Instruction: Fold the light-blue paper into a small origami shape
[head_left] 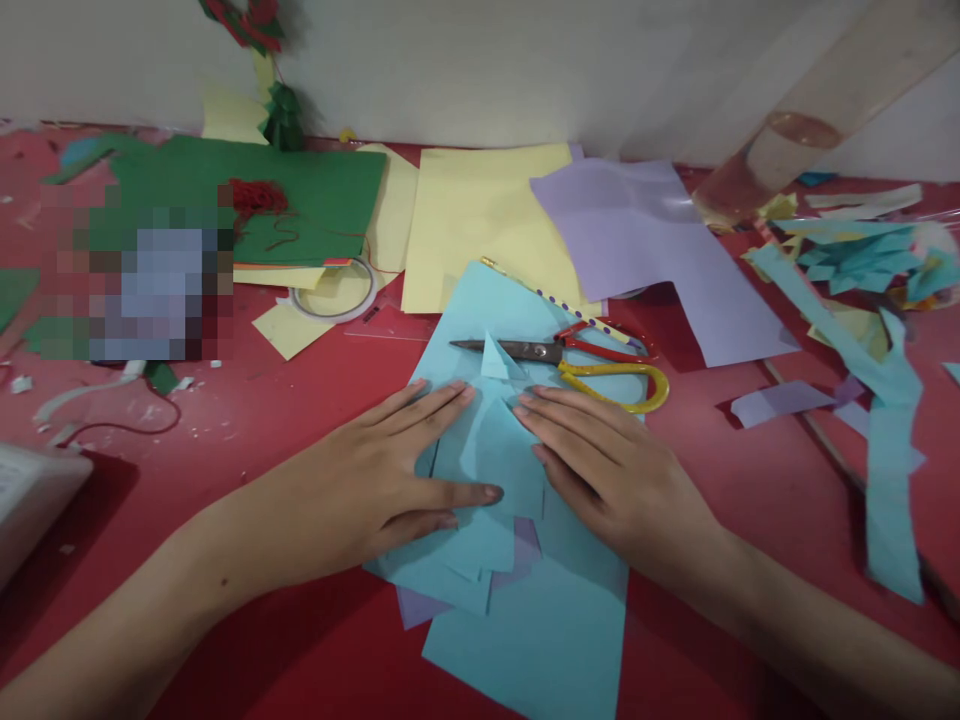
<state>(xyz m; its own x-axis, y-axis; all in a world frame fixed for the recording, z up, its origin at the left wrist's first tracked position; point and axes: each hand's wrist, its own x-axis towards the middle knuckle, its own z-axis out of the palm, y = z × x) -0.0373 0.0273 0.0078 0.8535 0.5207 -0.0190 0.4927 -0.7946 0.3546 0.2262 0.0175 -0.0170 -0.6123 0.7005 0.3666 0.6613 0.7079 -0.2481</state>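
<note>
Between my two hands lies a piece of light blue paper (491, 462) with its top folded to a point. My left hand (397, 460) rests on its left side, fingers stretched out and thumb across the paper. From the right, my right hand (619, 455) lies with outstretched fingers along the slanted edge. More light blue sheets (555, 630) lie underneath, with bits of purple paper (525, 550) showing. Just beyond my fingertips are scissors (540, 350) with red and yellow handles, a small folded blue piece (496, 360) over the blades, and a dotted pencil (559, 303).
Yellow sheets (480, 220), a purple sheet (637, 230) and green sheets (322, 200) with red yarn (256, 197) lie at the back. A tape roll (367, 300) is at left. Blue paper strips (892, 480) and a leaning clear tube (780, 150) are at right.
</note>
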